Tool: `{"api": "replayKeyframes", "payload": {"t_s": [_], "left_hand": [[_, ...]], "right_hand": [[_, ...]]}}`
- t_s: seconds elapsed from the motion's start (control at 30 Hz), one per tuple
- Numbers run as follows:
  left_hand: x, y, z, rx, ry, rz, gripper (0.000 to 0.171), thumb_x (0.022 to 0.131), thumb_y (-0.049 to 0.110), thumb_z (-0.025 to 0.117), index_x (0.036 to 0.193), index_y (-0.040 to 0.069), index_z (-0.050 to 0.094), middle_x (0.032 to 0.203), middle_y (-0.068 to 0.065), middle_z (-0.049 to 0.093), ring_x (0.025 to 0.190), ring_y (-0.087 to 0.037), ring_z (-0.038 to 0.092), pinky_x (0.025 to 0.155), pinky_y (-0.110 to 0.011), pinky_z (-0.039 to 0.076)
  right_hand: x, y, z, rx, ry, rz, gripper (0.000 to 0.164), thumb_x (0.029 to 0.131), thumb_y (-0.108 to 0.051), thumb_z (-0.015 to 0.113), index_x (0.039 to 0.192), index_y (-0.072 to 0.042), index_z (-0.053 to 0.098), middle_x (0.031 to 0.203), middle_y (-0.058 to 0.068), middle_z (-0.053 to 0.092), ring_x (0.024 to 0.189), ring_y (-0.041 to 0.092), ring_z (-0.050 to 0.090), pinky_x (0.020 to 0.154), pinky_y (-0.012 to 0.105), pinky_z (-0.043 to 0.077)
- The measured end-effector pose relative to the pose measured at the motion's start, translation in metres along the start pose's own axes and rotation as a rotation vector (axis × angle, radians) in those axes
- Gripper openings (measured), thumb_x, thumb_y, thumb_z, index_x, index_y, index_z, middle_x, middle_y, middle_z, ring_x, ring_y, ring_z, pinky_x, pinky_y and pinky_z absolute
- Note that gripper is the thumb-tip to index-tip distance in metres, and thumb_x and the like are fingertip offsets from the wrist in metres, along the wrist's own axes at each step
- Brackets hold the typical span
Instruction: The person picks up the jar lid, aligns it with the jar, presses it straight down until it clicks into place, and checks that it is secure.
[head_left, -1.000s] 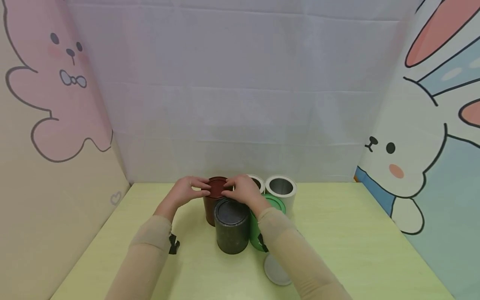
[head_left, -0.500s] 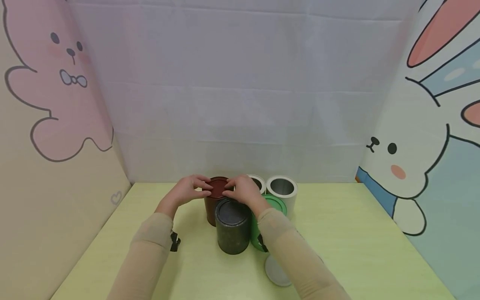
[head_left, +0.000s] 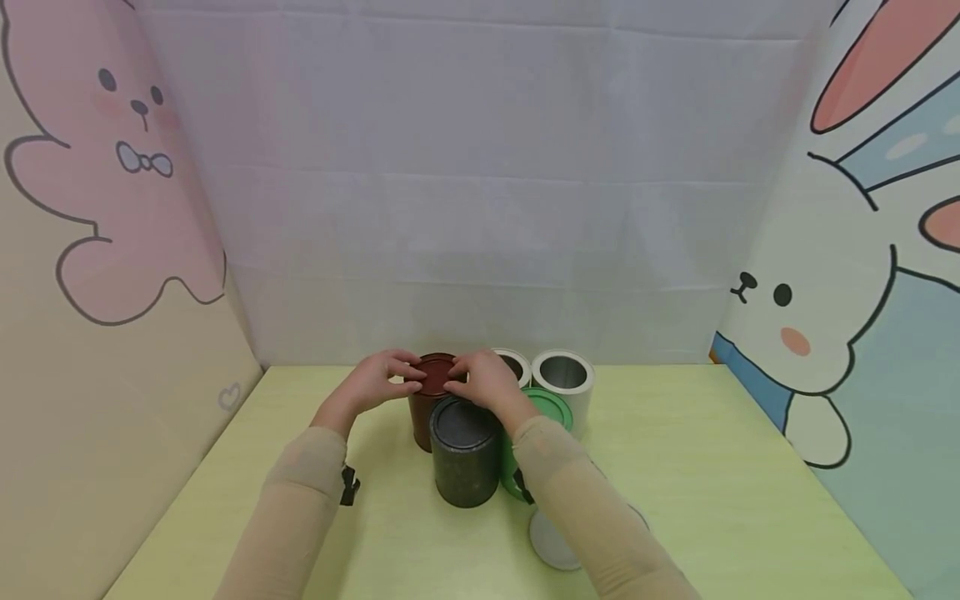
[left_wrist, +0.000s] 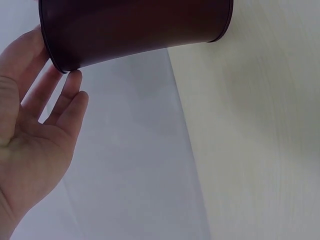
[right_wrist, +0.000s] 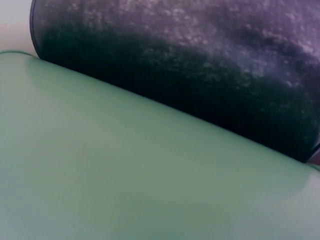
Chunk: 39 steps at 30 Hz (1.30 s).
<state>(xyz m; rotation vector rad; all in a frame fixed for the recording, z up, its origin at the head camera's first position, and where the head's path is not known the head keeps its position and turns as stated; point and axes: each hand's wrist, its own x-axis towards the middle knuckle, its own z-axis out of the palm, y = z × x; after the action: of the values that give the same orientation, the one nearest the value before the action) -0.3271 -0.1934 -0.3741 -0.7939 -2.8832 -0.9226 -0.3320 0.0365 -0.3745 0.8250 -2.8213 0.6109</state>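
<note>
In the head view a dark reddish-brown lidded can [head_left: 422, 417] stands at the back of the cluster. My left hand [head_left: 369, 383] holds its top rim from the left, fingers and thumb slightly bent at the edge. In the left wrist view the same can [left_wrist: 135, 25] hides some fingertips of my left hand [left_wrist: 45, 110]. My right hand [head_left: 483, 379] grips the opposite side of that rim, partly hidden. Just in front stands a dark grey can [head_left: 465, 467], touching or nearly touching a green can [head_left: 510, 462]. The right wrist view shows only the dark can [right_wrist: 175, 55] and green can [right_wrist: 140, 160].
Two white open-topped cans stand behind, one [head_left: 573, 400] in plain sight and the other [head_left: 513, 357] half covered by my right hand. A grey round lid [head_left: 553, 542] lies on the table [head_left: 675, 450]; another rim shows past my right sleeve. A white sheet [head_left: 480, 208] closes the back.
</note>
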Motion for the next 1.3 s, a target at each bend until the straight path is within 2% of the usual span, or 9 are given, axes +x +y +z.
{"api": "replayKeyframes", "payload": {"t_s": [0.3, 0.53, 0.7, 0.83, 1.0, 1.3], "left_hand": [[-0.004, -0.007, 0.008, -0.021, 0.049, 0.02, 0.028, 0.096, 0.019, 0.068, 0.119, 0.006, 0.074, 0.137, -0.017, 0.055, 0.13, -0.04, 0.046, 0.102, -0.056, 0.041], [-0.009, -0.008, 0.017, -0.095, 0.132, 0.006, 0.039, 0.096, 0.02, 0.067, 0.132, 0.004, 0.065, 0.137, -0.02, 0.055, 0.13, -0.041, 0.046, 0.104, -0.059, 0.038], [-0.014, -0.006, 0.023, -0.105, 0.194, 0.033, 0.039, 0.096, 0.019, 0.068, 0.132, 0.003, 0.064, 0.137, -0.021, 0.055, 0.129, -0.041, 0.047, 0.104, -0.059, 0.038], [-0.018, -0.001, 0.027, -0.066, 0.282, 0.058, 0.035, 0.095, 0.016, 0.068, 0.127, 0.001, 0.067, 0.131, -0.021, 0.059, 0.125, -0.041, 0.051, 0.102, -0.058, 0.04], [-0.028, 0.007, 0.031, 0.026, 0.376, 0.075, 0.031, 0.092, 0.013, 0.071, 0.12, -0.001, 0.07, 0.121, -0.019, 0.066, 0.116, -0.039, 0.057, 0.098, -0.055, 0.044], [-0.056, 0.02, 0.041, 0.077, 0.4, 0.061, 0.034, 0.09, 0.011, 0.073, 0.122, 0.002, 0.07, 0.121, -0.015, 0.066, 0.115, -0.036, 0.06, 0.097, -0.052, 0.046]], "right_hand": [[-0.005, 0.002, -0.001, 0.035, -0.011, -0.018, 0.026, 0.094, -0.027, 0.07, 0.114, -0.012, 0.077, 0.13, 0.005, 0.065, 0.119, 0.025, 0.059, 0.104, 0.038, 0.043], [-0.011, 0.008, -0.003, 0.084, -0.024, -0.065, 0.029, 0.095, -0.024, 0.069, 0.12, -0.01, 0.073, 0.134, 0.008, 0.062, 0.122, 0.027, 0.058, 0.104, 0.041, 0.042], [-0.023, 0.01, -0.011, 0.165, 0.01, -0.12, 0.032, 0.095, -0.021, 0.069, 0.124, -0.006, 0.07, 0.127, 0.01, 0.066, 0.116, 0.028, 0.061, 0.1, 0.042, 0.046], [-0.034, 0.013, -0.016, 0.202, 0.019, -0.13, 0.033, 0.096, -0.021, 0.067, 0.125, -0.006, 0.069, 0.12, 0.008, 0.069, 0.111, 0.027, 0.063, 0.096, 0.041, 0.049], [-0.05, 0.018, -0.021, 0.201, 0.016, -0.151, 0.035, 0.097, -0.023, 0.066, 0.128, -0.007, 0.067, 0.121, 0.007, 0.069, 0.113, 0.024, 0.063, 0.097, 0.04, 0.048], [-0.088, 0.027, -0.032, 0.204, 0.109, -0.303, 0.039, 0.092, -0.018, 0.072, 0.126, 0.0, 0.067, 0.115, 0.009, 0.071, 0.107, 0.025, 0.065, 0.096, 0.04, 0.048]]}}
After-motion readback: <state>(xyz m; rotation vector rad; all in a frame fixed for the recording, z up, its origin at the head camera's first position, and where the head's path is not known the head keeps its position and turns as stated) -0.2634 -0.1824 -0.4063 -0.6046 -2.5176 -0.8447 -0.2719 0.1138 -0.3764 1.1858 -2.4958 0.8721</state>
